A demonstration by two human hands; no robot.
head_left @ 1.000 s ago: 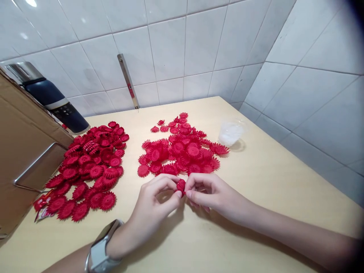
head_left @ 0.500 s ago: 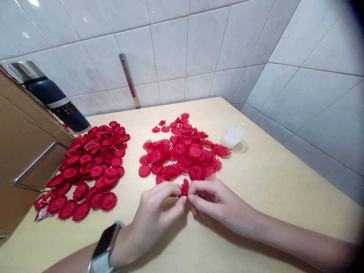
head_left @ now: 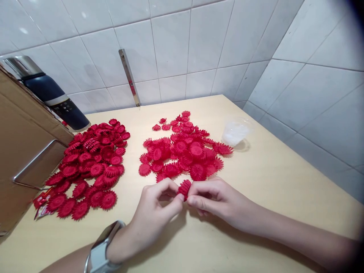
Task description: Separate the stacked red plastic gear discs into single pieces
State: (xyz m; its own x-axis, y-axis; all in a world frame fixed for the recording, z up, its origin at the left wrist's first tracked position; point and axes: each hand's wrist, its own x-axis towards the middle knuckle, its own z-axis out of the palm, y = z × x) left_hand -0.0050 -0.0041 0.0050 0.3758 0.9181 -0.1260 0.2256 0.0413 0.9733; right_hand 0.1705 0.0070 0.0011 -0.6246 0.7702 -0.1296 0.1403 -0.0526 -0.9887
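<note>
A small red flower-shaped piece with a toothed edge is pinched between my two hands, low in the middle of the view. My left hand, with a watch on the wrist, grips it from the left between thumb and fingers. From the right, my right hand has its thumb and forefinger closed on the same piece. Just beyond my hands lies a loose pile of red flower pieces. Another pile, of darker red pieces, spreads over the left of the table.
A cardboard box with a metal wire frame stands at the left, beside a dark bottle. A clear plastic cup lies at the back right of the table. Small wrappers lie near the box.
The red piece has turned between my fingers and shows more of its toothed side. My left wrist has rolled, so the watch face is seen more edge-on. The view has shifted slightly.
</note>
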